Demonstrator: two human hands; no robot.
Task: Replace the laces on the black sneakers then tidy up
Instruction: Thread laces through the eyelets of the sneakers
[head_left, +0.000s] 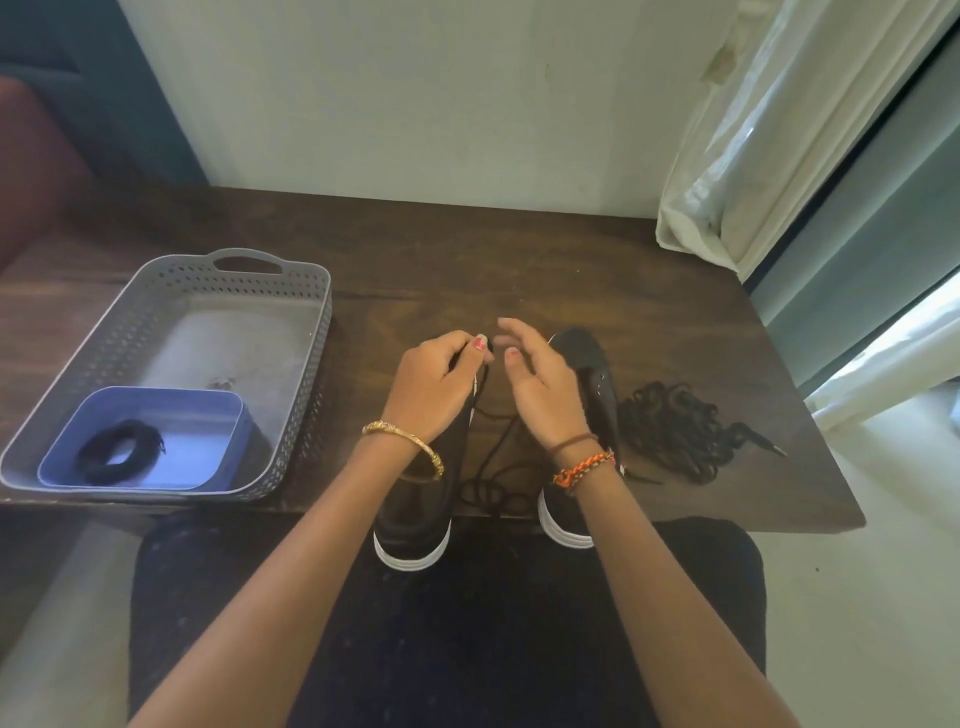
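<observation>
Two black sneakers with white soles stand side by side at the table's near edge, the left sneaker (413, 525) and the right sneaker (592, 374). My left hand (434, 387) pinches a dark lace (493, 457) above the left sneaker's toe; the lace trails down between the shoes in loose loops. My right hand (535, 387) hovers beside it over the right sneaker, fingers spread and holding nothing. A pile of curly black laces (675, 428) lies on the table right of the shoes. A coiled black lace (119, 452) sits in a small blue tub (218, 415).
A grey perforated basket (171, 291) holds the blue tub at the left of the dark wooden table (519, 260). A white curtain (769, 130) hangs at the right by a window. A wall stands behind the table.
</observation>
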